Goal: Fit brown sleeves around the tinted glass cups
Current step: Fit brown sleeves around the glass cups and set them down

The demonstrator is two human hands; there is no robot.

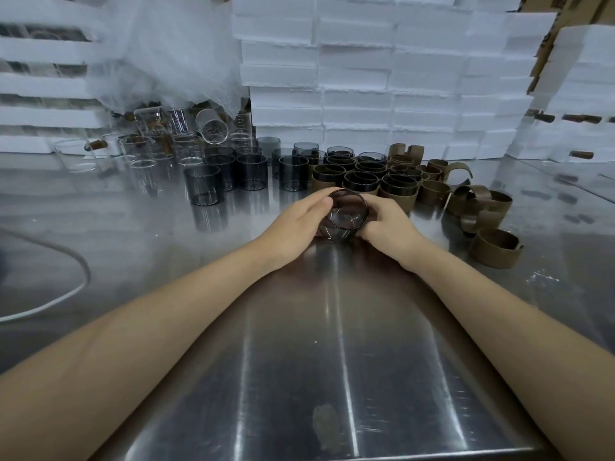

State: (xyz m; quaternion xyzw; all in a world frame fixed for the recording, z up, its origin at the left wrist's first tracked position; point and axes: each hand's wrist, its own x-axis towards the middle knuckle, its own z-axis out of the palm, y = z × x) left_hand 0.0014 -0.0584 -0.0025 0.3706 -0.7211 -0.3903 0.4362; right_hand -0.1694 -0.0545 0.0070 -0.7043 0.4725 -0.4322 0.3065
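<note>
A tinted glass cup [346, 214] is tilted with its mouth toward me, low over the steel table [299, 361]. My left hand [296, 224] curls round its left side, and my right hand [386, 224] grips its right side. A brown sleeve, if there is one on it, is hidden by my fingers. Behind it stand several bare tinted cups [251, 171] and a cluster of sleeved cups [366, 179]. Loose brown sleeves [479, 207] lie to the right.
Clear glass cups [139, 151], one of them [211, 125] on its side, stand at the back left under plastic wrap [159, 54]. White foam boxes [366, 71] are stacked along the back. A white cable [60, 297] loops at the left.
</note>
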